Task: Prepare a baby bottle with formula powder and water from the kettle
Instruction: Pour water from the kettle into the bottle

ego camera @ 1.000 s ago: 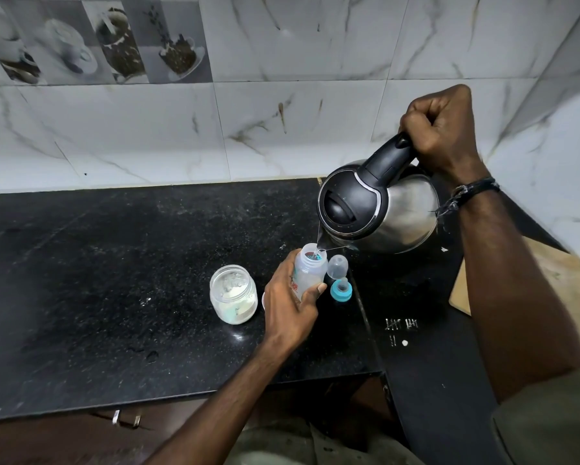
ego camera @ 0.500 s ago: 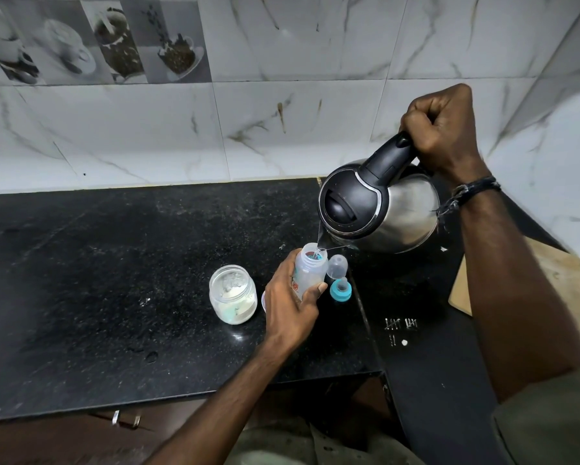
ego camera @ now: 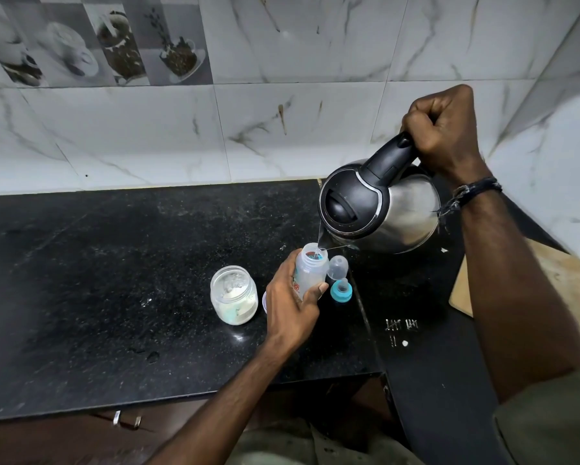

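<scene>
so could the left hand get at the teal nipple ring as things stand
Probably not yet: the left hand grips the clear baby bottle, though the teal nipple ring lies uncovered just beside it.

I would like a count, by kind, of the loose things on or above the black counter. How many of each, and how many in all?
Steel kettle with black lid: 1
Clear plastic baby bottle: 1
Clear jar of white powder: 1
Clear domed bottle cap: 1
Teal ring with teat: 1
Wooden board: 1
Total: 6
</scene>
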Available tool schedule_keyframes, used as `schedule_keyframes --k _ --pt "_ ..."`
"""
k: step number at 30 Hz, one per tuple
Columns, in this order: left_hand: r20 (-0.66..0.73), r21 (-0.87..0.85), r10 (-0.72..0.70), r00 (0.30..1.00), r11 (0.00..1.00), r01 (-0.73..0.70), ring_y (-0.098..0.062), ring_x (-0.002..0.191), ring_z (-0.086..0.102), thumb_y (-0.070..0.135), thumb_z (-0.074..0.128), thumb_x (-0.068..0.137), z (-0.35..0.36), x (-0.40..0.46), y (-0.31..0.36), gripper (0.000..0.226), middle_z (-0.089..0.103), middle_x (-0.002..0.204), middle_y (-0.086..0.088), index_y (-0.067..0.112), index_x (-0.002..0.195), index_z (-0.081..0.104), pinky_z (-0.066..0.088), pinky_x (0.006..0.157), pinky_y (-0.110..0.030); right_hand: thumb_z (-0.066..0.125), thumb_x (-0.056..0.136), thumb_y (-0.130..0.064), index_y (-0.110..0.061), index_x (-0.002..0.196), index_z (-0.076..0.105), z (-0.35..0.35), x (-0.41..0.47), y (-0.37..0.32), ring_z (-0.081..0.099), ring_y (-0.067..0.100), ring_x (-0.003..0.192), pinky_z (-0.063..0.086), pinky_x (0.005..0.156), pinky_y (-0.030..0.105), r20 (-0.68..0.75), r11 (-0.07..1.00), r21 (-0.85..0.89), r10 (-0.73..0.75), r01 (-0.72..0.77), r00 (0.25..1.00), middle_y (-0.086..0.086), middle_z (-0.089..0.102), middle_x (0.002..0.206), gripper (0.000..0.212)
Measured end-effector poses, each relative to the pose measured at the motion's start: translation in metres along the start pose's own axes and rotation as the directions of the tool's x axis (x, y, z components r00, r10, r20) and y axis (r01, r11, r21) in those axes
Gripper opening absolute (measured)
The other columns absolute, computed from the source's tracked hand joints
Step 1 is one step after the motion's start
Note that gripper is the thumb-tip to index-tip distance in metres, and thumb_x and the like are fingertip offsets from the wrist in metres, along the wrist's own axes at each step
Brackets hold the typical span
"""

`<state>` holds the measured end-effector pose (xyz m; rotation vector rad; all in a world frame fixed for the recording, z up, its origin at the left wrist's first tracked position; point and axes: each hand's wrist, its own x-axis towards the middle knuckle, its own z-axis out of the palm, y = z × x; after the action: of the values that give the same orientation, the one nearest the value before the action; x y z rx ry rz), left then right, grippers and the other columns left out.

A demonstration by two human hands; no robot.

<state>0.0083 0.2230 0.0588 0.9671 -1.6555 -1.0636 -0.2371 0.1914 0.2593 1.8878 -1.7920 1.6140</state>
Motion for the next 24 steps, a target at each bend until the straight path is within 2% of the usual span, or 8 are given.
schedule_keyframes --k 4,9,13,15,19,24 --pt "-0.004 -0.012 -0.005 1.0 1.0 0.005 0.005 0.118 0.062 0.022 0.077 0.078 0.001 -0.001 -0.003 0.064 0.065 0.123 0.026 0.041 0.133 0.051 0.051 0.099 -0.022 0.048 0.068 -0.017 0.017 0.051 0.047 0.0 0.001 0.001 0.03 0.025 0.045 0.022 0.039 0.043 0.003 1.0 -0.019 -0.005 0.005 1.0 0.032 0.042 0.044 0.037" --pt "-0.012 -0.015 -0.008 1.0 1.0 0.008 -0.003 0.122 0.063 0.021 0.078 0.077 0.002 -0.001 -0.008 0.066 0.067 0.129 0.015 0.038 0.136 0.053 0.053 0.105 -0.035 0.048 0.068 -0.017 0.015 0.049 0.046 0.0 0.001 0.002 0.031 0.025 0.044 0.023 0.038 0.044 0.004 0.999 -0.024 -0.023 0.023 1.0 0.029 0.041 0.043 0.037" --pt "-0.015 -0.017 -0.011 1.0 1.0 0.01 -0.001 0.121 0.063 0.02 0.077 0.077 0.001 -0.002 -0.007 0.065 0.067 0.127 0.016 0.038 0.135 0.053 0.053 0.104 -0.032 0.048 0.068 -0.017 0.017 0.05 0.047 -0.001 0.001 0.001 0.032 0.041 0.04 0.024 0.038 0.044 0.002 0.999 -0.032 -0.022 0.022 1.0 0.032 0.042 0.044 0.038" --pt "-0.014 -0.02 -0.01 1.0 1.0 0.009 -0.001 0.12 0.063 0.021 0.077 0.077 0.001 -0.003 -0.005 0.065 0.067 0.126 0.018 0.039 0.134 0.053 0.053 0.103 -0.03 0.049 0.068 -0.016 0.017 0.05 0.047 -0.001 0.001 0.001 0.034 0.044 0.041 0.024 0.038 0.044 0.001 0.999 -0.037 -0.022 0.022 1.0 0.032 0.042 0.044 0.038" --pt "-0.016 -0.023 0.005 1.0 1.0 -0.006 0.002 0.116 0.064 0.02 0.077 0.077 -0.001 -0.005 -0.001 0.063 0.066 0.121 0.027 0.048 0.128 0.052 0.053 0.099 -0.026 0.048 0.068 -0.017 0.016 0.05 0.048 -0.002 0.0 0.001 0.036 0.042 0.04 0.026 0.038 0.045 0.002 0.999 -0.036 -0.023 0.023 1.0 0.03 0.044 0.043 0.038" --pt "-0.028 -0.035 0.024 0.999 0.999 -0.025 -0.002 0.117 0.065 0.019 0.077 0.077 -0.002 -0.007 0.002 0.068 0.068 0.121 0.025 0.064 0.122 0.052 0.053 0.097 -0.025 0.049 0.068 -0.017 0.017 0.051 0.049 -0.003 -0.001 0.0 0.036 0.046 0.042 0.027 0.038 0.044 -0.003 1.0 -0.026 -0.016 0.016 1.0 0.033 0.044 0.044 0.039"
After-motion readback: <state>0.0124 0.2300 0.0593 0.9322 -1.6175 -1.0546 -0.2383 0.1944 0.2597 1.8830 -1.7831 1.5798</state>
